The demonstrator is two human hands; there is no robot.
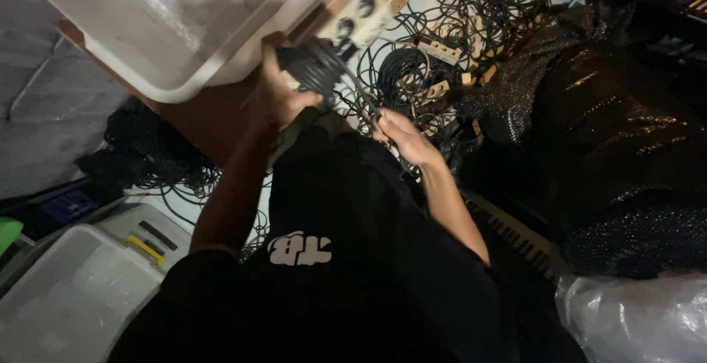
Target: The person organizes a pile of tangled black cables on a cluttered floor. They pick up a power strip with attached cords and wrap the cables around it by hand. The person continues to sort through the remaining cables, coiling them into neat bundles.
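a black bundle of cable (315,68) sits up in the left hand (278,96), which is closed tight around it, just below the rim of a big white tub (140,83). one thin black wire (361,105) runs from the bundle down to the right hand (403,136), whose fingers pinch it. past the hands lies a messy pile of cables (449,24), with black plastic bags (618,135) beside it.

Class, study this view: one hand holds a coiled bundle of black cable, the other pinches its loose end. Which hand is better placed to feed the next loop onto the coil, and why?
Probably the right hand: its fingers already pinch the loose cable end, free to swing. The left hand is occupied gripping the coiled bundle.
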